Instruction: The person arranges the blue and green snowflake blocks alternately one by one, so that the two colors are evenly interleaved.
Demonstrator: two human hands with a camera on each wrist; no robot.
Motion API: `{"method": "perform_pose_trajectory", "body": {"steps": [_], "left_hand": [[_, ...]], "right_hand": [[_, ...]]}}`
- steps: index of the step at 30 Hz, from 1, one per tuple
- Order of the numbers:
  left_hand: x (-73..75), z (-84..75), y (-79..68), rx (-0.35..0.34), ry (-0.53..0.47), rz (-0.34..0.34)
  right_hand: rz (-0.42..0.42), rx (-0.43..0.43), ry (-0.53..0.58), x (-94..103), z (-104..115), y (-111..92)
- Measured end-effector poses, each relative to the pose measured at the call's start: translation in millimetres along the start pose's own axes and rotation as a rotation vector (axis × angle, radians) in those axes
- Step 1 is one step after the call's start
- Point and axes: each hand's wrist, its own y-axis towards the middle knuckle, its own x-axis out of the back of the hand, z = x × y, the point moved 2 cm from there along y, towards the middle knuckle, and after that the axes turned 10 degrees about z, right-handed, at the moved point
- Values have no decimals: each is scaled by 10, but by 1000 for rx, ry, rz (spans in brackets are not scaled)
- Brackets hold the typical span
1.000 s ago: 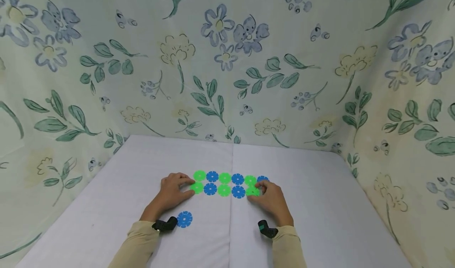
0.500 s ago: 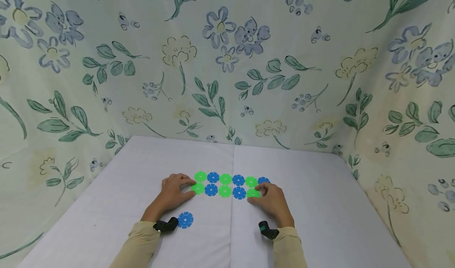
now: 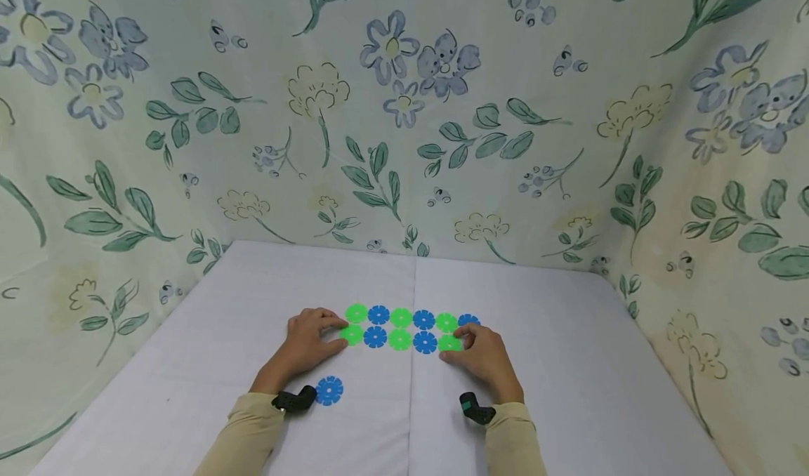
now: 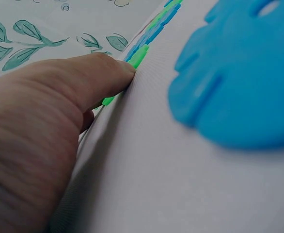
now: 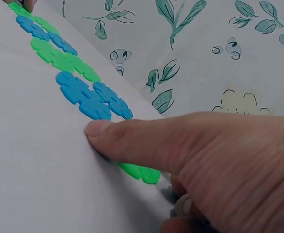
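Observation:
Two rows of notched plastic snowflake discs, alternating green and blue, lie flat on the white cloth in the head view. My left hand (image 3: pixel 308 339) pinches the near row's left-end green snowflake disc (image 3: pixel 352 335) between thumb and forefinger. At that row's right end my right hand (image 3: pixel 485 355) pinches another green snowflake disc (image 3: pixel 449 343), its thumb at the near edge. Seen from the right wrist, the right thumb (image 5: pixel 132 141) hides part of this disc. Beyond the right forefinger, a blue disc (image 3: pixel 469 319) ending the far row is partly covered.
A single blue snowflake disc (image 3: pixel 329 390) lies apart, beside the left wrist; it looms large in the left wrist view. The white cloth (image 3: pixel 569 364) has a crease down its middle. Floral fabric (image 3: pixel 404 181) stands behind and at both sides.

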Motion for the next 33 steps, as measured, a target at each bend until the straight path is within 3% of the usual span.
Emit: {"method": "perform_pose_trajectory", "body": {"steps": [23,33], "left_hand": [[15,-7,-13,-21,11,-11],[21,-9,1,-15,6,-5]], "right_hand": [[47,40,23,55,-56,13],[-16,132,58,99,206,-22]]}}
